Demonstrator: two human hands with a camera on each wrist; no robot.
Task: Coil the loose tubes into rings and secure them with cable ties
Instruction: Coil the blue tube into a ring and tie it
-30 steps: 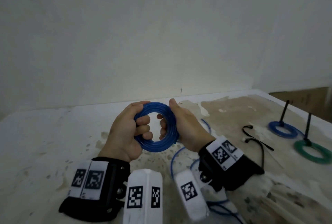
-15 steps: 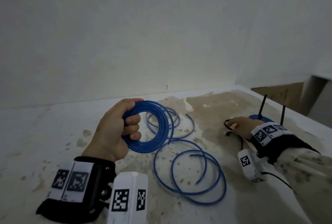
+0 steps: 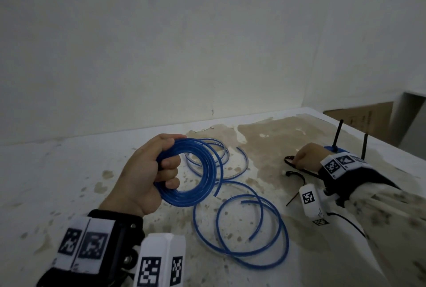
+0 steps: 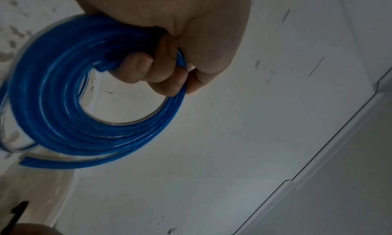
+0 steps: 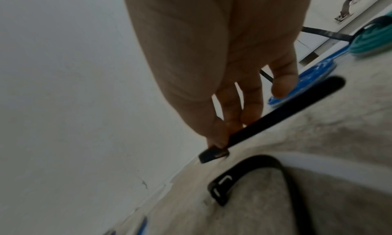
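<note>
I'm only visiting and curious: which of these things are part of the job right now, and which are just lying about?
In use:
- left hand gripping the blue coil
- right hand pinching a black cable tie

Lying about:
- loose blue tubes
- second cable tie
- finished blue ring
- finished green ring

coiled tube [image 3: 202, 176] in left hand [image 3: 143, 178] above table [image 3: 57, 171], loose tubes [image 3: 242, 222] right of it, cable ties [image 3: 297, 175] farther right
</note>
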